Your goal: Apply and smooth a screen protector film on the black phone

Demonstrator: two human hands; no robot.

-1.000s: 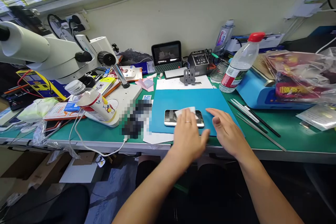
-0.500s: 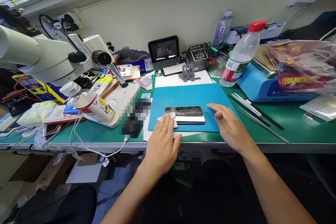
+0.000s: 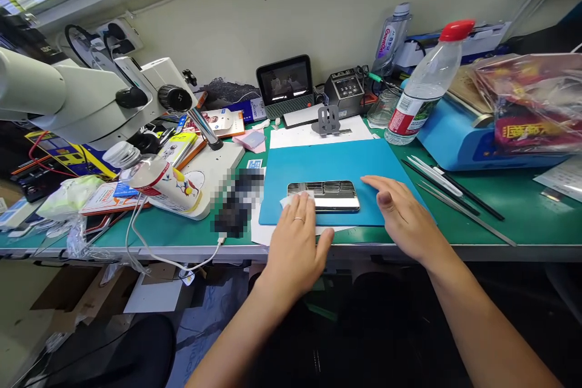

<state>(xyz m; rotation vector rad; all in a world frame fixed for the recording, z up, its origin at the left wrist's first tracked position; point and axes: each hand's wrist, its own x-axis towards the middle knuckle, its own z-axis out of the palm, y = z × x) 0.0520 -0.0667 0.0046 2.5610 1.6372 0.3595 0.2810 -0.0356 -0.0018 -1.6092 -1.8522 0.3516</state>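
Note:
A phone (image 3: 339, 200) with a glossy, reflective upper face lies flat on a blue mat (image 3: 327, 160). My left hand (image 3: 297, 236) presses a folded white wipe (image 3: 287, 200) onto the phone's left part. Its fingers are stretched and close together over the wipe, with the thumb held out to the side; they hide much of the wipe. Just beyond the phone's right end, my right hand (image 3: 402, 212) rests at the mat with fingers extended and thumb apart, holding nothing.
Tweezers and thin tools (image 3: 454, 194) lie right of the mat. A red-capped bottle (image 3: 425, 88) stands behind them. Left are a blurred-out dark phone (image 3: 239, 203) on a cable, a tilted white bottle (image 3: 159, 182) and a microscope (image 3: 82, 100). A small screen device (image 3: 285, 85) stands behind.
My left hand has slid the wipe a little to the right along the phone. My right hand stays by the phone's right end. The view has shifted slightly.

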